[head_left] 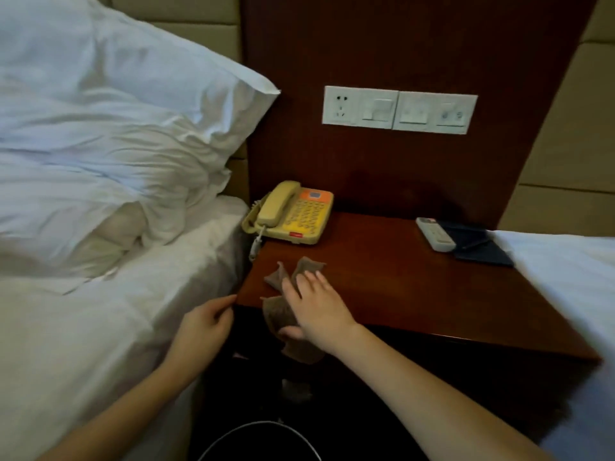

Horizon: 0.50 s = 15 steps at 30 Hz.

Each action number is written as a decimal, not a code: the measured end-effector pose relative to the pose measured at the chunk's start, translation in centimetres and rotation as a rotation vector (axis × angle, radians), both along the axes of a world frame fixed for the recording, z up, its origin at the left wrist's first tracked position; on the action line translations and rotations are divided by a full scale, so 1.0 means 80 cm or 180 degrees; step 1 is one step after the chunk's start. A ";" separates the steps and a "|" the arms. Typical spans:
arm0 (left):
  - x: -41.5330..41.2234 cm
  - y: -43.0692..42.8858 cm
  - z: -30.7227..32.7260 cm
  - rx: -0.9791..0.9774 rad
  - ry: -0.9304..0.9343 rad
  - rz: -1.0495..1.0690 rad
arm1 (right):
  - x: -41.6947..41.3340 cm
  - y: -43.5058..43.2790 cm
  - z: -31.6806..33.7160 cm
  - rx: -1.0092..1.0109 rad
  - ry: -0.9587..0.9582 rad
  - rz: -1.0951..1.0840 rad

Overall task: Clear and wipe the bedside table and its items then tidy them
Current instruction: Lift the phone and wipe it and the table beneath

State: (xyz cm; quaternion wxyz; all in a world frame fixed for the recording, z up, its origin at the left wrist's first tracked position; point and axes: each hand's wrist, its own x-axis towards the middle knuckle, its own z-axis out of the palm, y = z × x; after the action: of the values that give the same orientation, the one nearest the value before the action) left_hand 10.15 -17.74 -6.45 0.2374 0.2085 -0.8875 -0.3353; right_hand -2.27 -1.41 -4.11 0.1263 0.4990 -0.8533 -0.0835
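Observation:
A brown cloth lies over the front left edge of the dark wooden bedside table, part of it hanging down. My right hand presses flat on the cloth, fingers straight and thumb under the hanging part. My left hand is beside the table's front left corner, fingers loosely curled, fingertips at the edge. A yellow telephone with an orange panel sits at the back left. A white remote control lies on a dark blue folder at the back right.
A bed with a white sheet and pillow stands to the left, another white bed to the right. A white socket and switch panel is on the wooden wall board. A dark round bin rim shows below.

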 end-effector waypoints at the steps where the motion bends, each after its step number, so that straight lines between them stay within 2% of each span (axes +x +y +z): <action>1: 0.000 0.003 0.002 0.0020 0.0025 0.0016 | 0.004 -0.013 0.000 -0.0029 0.0042 0.0035; 8: 0.000 0.003 0.004 0.0325 0.0136 -0.0039 | 0.025 -0.092 -0.003 -0.0129 -0.0084 0.0121; 10: -0.002 0.002 0.004 0.0558 0.0093 -0.0113 | 0.024 -0.074 -0.006 -0.0117 -0.0038 0.0195; 13: -0.009 -0.010 0.001 0.1313 0.0210 0.0018 | 0.016 -0.017 -0.005 0.0077 0.0008 0.0138; 15: -0.014 -0.011 -0.002 0.1458 0.0252 0.0112 | 0.010 0.022 0.000 0.0222 -0.0087 -0.0009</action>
State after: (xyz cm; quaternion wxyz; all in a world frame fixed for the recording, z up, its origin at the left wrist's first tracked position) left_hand 9.00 -18.62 -6.64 0.2244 0.2590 -0.7745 -0.5317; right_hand -1.46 0.34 -4.08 0.0969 0.5030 -0.8522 -0.1066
